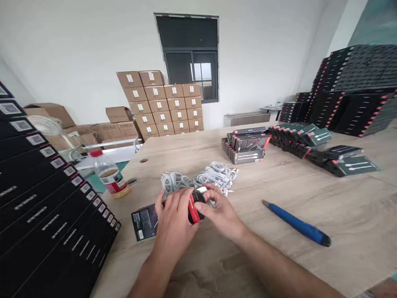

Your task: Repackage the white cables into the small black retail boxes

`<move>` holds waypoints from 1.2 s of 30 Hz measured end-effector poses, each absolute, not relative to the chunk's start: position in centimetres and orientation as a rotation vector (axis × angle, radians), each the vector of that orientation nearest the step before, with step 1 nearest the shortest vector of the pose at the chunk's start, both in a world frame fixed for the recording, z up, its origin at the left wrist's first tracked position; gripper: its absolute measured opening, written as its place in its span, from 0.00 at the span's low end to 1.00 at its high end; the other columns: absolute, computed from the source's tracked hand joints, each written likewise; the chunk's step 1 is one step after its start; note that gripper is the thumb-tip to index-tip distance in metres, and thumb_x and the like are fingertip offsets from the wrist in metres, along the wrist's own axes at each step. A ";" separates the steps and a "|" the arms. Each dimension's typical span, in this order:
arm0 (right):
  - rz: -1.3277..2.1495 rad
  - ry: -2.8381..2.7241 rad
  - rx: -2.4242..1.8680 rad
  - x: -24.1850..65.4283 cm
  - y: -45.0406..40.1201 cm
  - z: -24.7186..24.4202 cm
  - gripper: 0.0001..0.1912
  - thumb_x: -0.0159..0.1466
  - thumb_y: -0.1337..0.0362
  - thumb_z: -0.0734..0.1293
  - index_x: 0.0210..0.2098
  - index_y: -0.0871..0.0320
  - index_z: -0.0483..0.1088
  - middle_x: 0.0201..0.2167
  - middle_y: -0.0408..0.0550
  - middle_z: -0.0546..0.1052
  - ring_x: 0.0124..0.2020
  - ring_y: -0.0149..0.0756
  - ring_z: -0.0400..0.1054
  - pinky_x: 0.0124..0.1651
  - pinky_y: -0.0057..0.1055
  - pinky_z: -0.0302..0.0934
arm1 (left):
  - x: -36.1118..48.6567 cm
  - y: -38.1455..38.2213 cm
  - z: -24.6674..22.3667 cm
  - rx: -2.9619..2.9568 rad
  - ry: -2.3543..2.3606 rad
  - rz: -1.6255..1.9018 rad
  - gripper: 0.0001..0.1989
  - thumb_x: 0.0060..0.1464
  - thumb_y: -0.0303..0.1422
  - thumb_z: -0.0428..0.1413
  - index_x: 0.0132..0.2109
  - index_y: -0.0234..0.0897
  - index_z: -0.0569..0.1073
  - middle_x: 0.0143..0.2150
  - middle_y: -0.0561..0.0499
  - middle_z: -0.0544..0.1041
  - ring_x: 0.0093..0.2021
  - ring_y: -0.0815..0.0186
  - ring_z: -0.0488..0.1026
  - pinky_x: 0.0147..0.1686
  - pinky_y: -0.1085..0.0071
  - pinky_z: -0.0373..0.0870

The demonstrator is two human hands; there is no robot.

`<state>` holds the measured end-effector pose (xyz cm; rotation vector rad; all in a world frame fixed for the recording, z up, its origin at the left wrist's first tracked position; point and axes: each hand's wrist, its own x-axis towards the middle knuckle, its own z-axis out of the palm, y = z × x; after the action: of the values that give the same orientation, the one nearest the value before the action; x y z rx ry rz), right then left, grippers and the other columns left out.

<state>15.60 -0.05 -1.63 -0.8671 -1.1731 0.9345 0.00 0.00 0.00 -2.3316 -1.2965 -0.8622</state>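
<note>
The left hand grips the small black box with a red band, its fingers lying together over the left side, so the box sits at about two o'clock from that hand and nine o'clock from the right hand, whose curled thumb and fingers pinch its right edge beside a white piece. Bundled pale cables lie beyond the box at one o'clock. A flat dark box rests at nine o'clock from the left hand, and a blue cutter at three o'clock from the right, on the wooden table.
</note>
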 end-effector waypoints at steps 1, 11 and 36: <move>0.973 -1.049 -0.836 16.4 0.3 -1.6 0.20 0.49 0.51 0.79 0.23 0.56 0.67 0.50 0.50 0.75 0.57 0.49 0.65 0.60 0.42 0.57 | -0.5 0.0 0.0 -2.329 -1.310 -0.861 0.34 0.47 0.28 0.64 0.62 0.38 0.65 0.53 0.43 0.77 0.55 0.50 0.73 0.67 0.46 0.45; 0.317 -1.338 -1.052 21.9 1.5 -1.1 0.17 0.61 0.53 0.71 0.48 0.52 0.74 0.60 0.56 0.70 0.63 0.53 0.61 0.61 0.53 0.59 | -2.5 -0.1 0.2 -2.380 -1.538 -0.721 0.36 0.47 0.33 0.67 0.64 0.45 0.68 0.54 0.46 0.77 0.53 0.49 0.71 0.57 0.50 0.61; 0.317 -1.207 -1.129 22.2 3.5 -2.5 0.20 0.66 0.48 0.64 0.47 0.56 0.75 0.52 0.58 0.77 0.54 0.51 0.70 0.57 0.51 0.64 | -3.0 -0.5 1.0 -2.647 -1.798 -0.773 0.39 0.46 0.34 0.67 0.65 0.46 0.66 0.62 0.46 0.74 0.62 0.48 0.69 0.61 0.50 0.62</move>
<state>22.23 3.55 -2.46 -1.1292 -1.2074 0.3169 -2.99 -0.51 1.01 -2.6469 -1.7980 -0.7732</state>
